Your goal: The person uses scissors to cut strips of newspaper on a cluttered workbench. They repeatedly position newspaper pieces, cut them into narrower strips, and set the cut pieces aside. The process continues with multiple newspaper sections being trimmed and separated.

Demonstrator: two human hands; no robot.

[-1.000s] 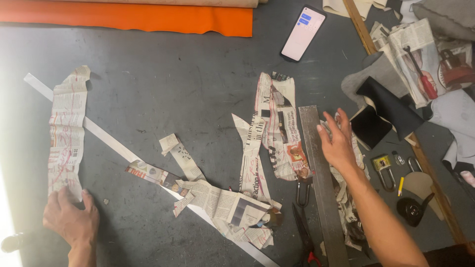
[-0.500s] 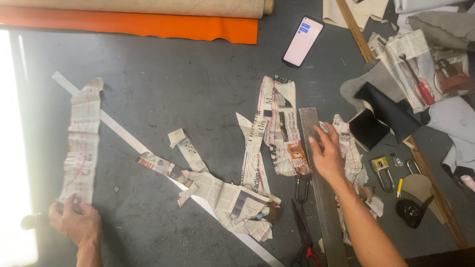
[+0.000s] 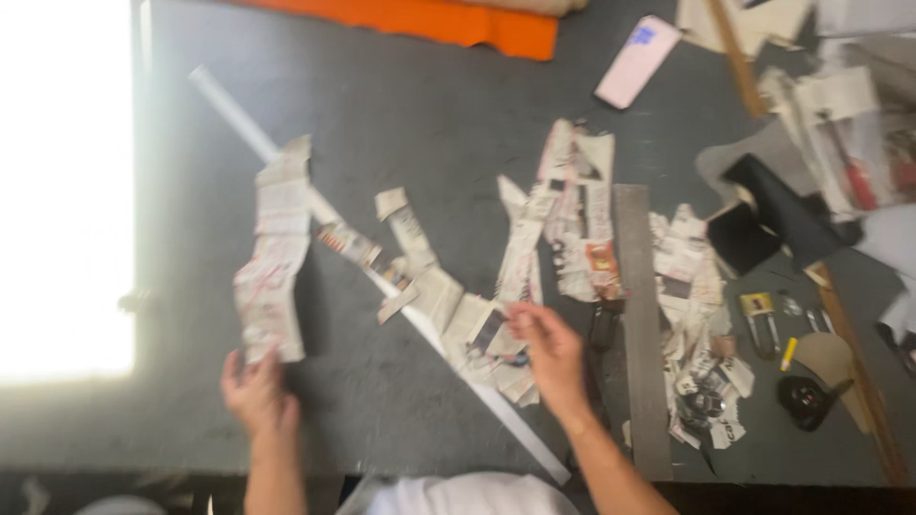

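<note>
The long white strip (image 3: 382,277) that runs diagonally across the dark grey work surface (image 3: 429,114) serves as the marker here. Left of it, the left hand (image 3: 256,393) rests at the lower end of a long, narrow cut piece of newspaper (image 3: 275,250) – fingers touching its bottom edge, though the blur hides whether they pinch it or only press on it. The top of that piece lies across the white strip.

Along the strip's middle sits a loose heap of smaller newspaper scraps (image 3: 429,286), some on it, some just beside it. The right hand (image 3: 549,348) is just right of the strip, over the lower end of this heap, fingers curled down onto the scraps; I cannot tell if it grips one.

Further right of the strip lie a taller newspaper cut-out (image 3: 572,219), then a long grey metal ruler (image 3: 637,324) lying lengthwise, then more crumpled newspaper pieces (image 3: 692,315) – all well apart from the left hand. Far right of the strip are a black folded piece of material (image 3: 778,215) and a pale pink phone (image 3: 637,62) above; an orange sheet (image 3: 429,19) lies at the top edge.
</note>
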